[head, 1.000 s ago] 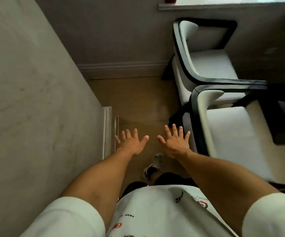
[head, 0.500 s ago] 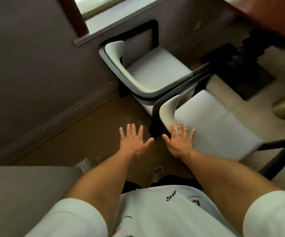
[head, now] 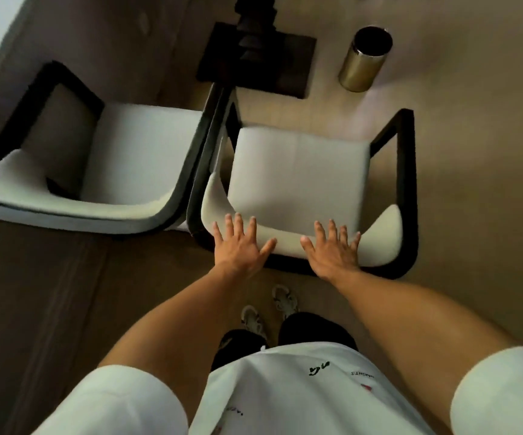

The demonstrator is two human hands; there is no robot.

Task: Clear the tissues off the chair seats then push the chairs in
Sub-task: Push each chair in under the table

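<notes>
Two white-cushioned chairs with black frames stand side by side below me. The near chair (head: 298, 171) faces away, its curved backrest toward me. My left hand (head: 238, 246) and my right hand (head: 332, 251) hover with fingers spread over the top of that backrest; whether they touch it I cannot tell. Neither hand holds anything. The second chair (head: 134, 152) stands to the left, against the near one. I see no tissue on either seat.
A dark table pedestal base (head: 260, 58) stands beyond the chairs. A gold cylindrical bin (head: 363, 61) stands on the floor at the upper right. A grey wall runs along the left. My feet are just behind the near chair.
My view has swung right from the wall corner to look straight down on the chairs. Both hands, still spread, now sit over the near chair's backrest.
</notes>
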